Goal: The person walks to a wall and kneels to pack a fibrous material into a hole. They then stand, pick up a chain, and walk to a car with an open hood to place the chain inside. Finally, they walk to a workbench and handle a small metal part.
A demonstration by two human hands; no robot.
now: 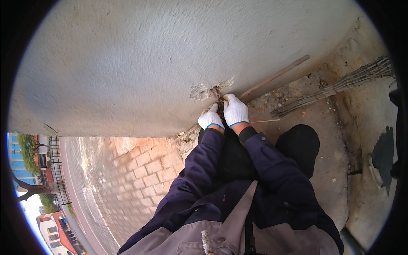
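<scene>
Dark tangled material (220, 109) sits at six o'clock from the broken wall patch (199, 92). My left hand (211, 117) at its seven, right hand (236, 111) at its three: fingers curled, grip unclear. Seemingly close fingerwork; next calls for steady pinching.

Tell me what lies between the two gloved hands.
In the head view, a dark, rough clump lies between the left hand and the right hand; its material is unclear.

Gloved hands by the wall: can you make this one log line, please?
left hand: white glove, near chipped patch | right hand: white glove, beside left | grip: unclear | stick: right of hands | twig bundle: farther right
</scene>
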